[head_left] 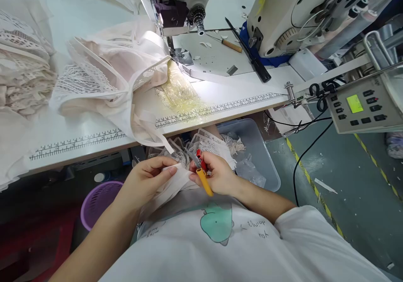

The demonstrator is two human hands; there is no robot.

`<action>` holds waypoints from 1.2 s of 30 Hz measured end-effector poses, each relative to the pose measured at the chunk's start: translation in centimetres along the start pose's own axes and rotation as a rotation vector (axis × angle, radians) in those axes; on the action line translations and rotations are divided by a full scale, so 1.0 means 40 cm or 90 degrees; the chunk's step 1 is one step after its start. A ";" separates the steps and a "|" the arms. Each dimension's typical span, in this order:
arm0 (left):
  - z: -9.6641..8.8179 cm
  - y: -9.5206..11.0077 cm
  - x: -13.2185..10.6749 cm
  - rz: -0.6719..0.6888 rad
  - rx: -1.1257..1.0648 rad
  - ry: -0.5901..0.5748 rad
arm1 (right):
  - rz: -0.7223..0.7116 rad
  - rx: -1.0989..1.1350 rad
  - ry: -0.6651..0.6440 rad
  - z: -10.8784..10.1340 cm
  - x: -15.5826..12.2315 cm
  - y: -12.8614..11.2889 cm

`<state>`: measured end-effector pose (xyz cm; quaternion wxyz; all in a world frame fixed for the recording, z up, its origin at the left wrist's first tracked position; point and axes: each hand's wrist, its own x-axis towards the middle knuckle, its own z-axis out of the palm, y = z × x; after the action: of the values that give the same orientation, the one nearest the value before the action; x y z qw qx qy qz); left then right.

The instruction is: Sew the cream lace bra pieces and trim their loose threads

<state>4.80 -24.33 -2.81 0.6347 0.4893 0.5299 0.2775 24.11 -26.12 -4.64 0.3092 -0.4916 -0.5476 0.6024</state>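
My left hand (151,177) is closed, pinching a strip of pale cream fabric (171,185) just below the table edge, over my lap. My right hand (217,173) grips small thread snips with red and yellow handles (201,170), their metal tips pointing at the fabric between the two hands. The strip runs up to a pile of pale pink lace garments (107,80) lying on the white sewing table (239,93).
A white sewing machine (283,17) stands at the back right, with a control panel (362,105) on its right. A grey bin of lace scraps (261,156) and a purple basket (96,200) sit under the table. More lace stacks (22,63) lie at left.
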 end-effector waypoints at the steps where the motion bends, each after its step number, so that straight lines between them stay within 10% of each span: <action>1: 0.000 -0.002 -0.001 -0.002 0.001 0.013 | 0.004 0.012 -0.002 0.001 0.001 0.000; 13: -0.012 0.103 -0.021 0.303 0.314 0.041 | -0.073 0.062 0.015 -0.018 0.006 -0.059; 23: 0.048 0.125 0.019 0.014 -0.095 -0.067 | -0.113 -0.104 -0.085 -0.109 -0.004 -0.123; 28: 0.052 0.119 0.029 0.008 -0.064 -0.099 | -0.124 -0.314 -0.264 -0.187 -0.006 -0.104; 36: 0.052 0.114 0.037 0.003 -0.013 -0.087 | -0.052 -0.602 -0.310 -0.214 -0.030 -0.146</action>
<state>7.94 -22.04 0.68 0.6736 0.5020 0.4815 0.2498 31.50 -22.96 1.98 -0.0593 -0.4014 -0.8340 0.3740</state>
